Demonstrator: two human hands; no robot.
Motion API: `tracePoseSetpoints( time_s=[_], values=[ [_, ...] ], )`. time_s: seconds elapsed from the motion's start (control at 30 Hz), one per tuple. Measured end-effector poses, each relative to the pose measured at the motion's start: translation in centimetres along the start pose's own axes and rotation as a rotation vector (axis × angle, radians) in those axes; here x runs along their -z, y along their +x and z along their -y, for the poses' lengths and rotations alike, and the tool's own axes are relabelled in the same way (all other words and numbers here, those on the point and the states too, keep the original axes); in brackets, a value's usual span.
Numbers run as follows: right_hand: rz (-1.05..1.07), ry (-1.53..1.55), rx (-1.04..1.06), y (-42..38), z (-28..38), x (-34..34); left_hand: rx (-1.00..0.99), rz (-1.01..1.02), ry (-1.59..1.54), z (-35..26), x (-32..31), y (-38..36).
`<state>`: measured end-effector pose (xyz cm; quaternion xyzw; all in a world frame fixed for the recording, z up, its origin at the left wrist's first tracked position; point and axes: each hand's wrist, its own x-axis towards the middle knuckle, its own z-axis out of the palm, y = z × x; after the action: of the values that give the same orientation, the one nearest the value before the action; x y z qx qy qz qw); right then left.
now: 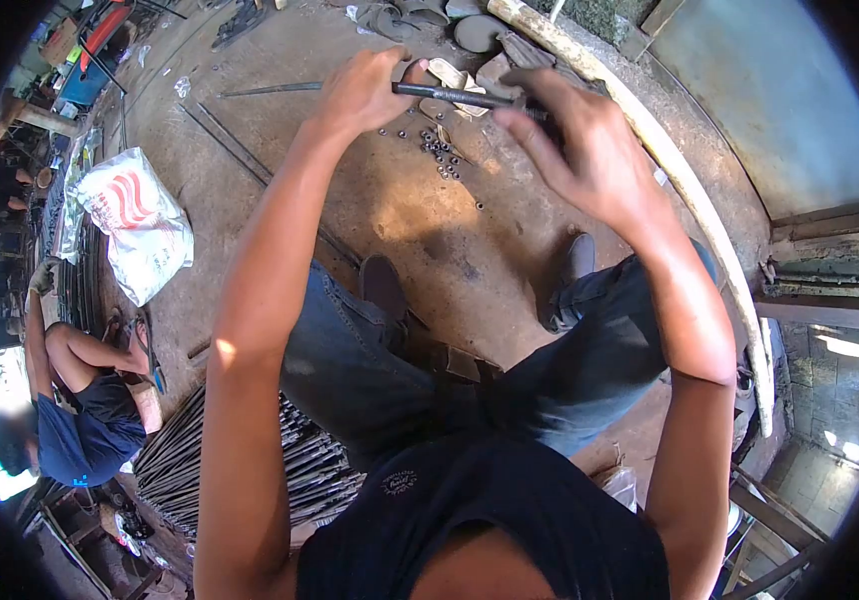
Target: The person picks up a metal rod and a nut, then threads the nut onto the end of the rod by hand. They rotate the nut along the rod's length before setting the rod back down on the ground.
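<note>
My left hand point(362, 92) is closed around a long, thin dark metal rod point(455, 95), held nearly level above the floor. The rod's far end sticks out to the left past my fist. At its right end, my right hand point(595, 140) has its thumb and fingers curled around the tip. Something dark and ridged shows between those fingers, but my hand hides most of it. Below the rod, several small metal nuts point(440, 150) lie scattered on the ground. A pale, open container point(460, 88) sits just behind the rod.
A white plastic sack point(135, 220) stands at left. Near it sits a co-worker point(90, 420) with a gloved hand. Many dark rods point(195, 460) are stacked beside my left leg. A long pale pole point(695, 190) curves along the right. Thin rods point(235, 140) lie on the floor.
</note>
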<state>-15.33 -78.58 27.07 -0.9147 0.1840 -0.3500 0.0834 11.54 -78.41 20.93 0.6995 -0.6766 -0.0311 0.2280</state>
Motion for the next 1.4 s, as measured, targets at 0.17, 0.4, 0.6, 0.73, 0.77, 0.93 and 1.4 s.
tracePoseSetpoints(
  time_s=[0.17,0.4,0.6,0.73,0.77,0.93,1.4],
  values=[
    [0.237,0.453,-0.643,0.7,1.4,0.7,0.001,0.008,0.014,0.1,-0.2,0.0],
    [0.029,0.174,-0.382,0.6,1.7,1.0,0.036,0.048,0.042,-0.1,-0.3,-0.3],
    [0.019,-0.015,0.017,0.0,0.6,0.1,0.042,0.054,0.063,0.0,-0.2,-0.2],
    [0.100,0.070,-0.236,-0.1,1.3,0.4,0.053,0.095,0.083,-0.3,-0.3,0.0],
    [0.078,0.181,-0.285,0.0,1.4,0.4,0.047,0.086,0.080,-0.1,-0.4,0.1],
    [0.012,0.065,-0.084,0.0,0.8,0.0,0.058,0.039,0.084,-0.2,-0.3,-0.3],
    [0.101,0.078,-0.244,-0.2,1.0,0.0,0.022,0.047,0.078,0.1,-0.6,-0.1]
  ],
)
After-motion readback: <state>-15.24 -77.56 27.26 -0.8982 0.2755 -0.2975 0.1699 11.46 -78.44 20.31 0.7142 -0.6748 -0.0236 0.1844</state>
